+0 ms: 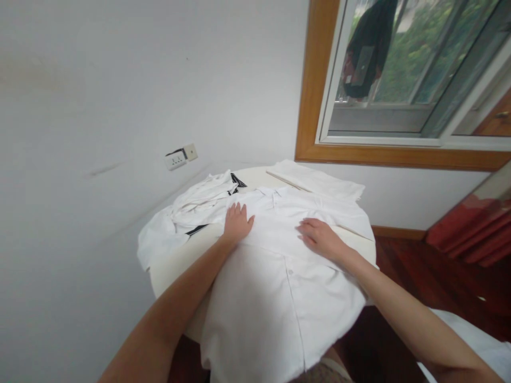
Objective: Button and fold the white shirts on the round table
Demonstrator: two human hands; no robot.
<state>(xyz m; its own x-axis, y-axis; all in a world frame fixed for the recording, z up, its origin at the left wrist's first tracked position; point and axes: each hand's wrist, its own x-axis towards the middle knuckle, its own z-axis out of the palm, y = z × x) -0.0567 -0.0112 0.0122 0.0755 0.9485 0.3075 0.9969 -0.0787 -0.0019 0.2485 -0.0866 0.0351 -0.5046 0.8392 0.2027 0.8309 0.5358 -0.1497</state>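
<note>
A white button-up shirt lies spread over a round white table, its collar toward the wall and its hem hanging over the near edge. My left hand rests flat on the upper left part of the shirt, fingers stretched out. On the right side of the shirt's chest, my right hand lies palm down with its fingers extended and slightly bent. Neither hand grips the cloth. The front placket with a button runs down between my forearms.
Crumpled white clothes with black-striped parts lie at the table's left. A folded white garment sits at the back right. The wall has a socket; a wood-framed window is at right. A red curtain hangs far right.
</note>
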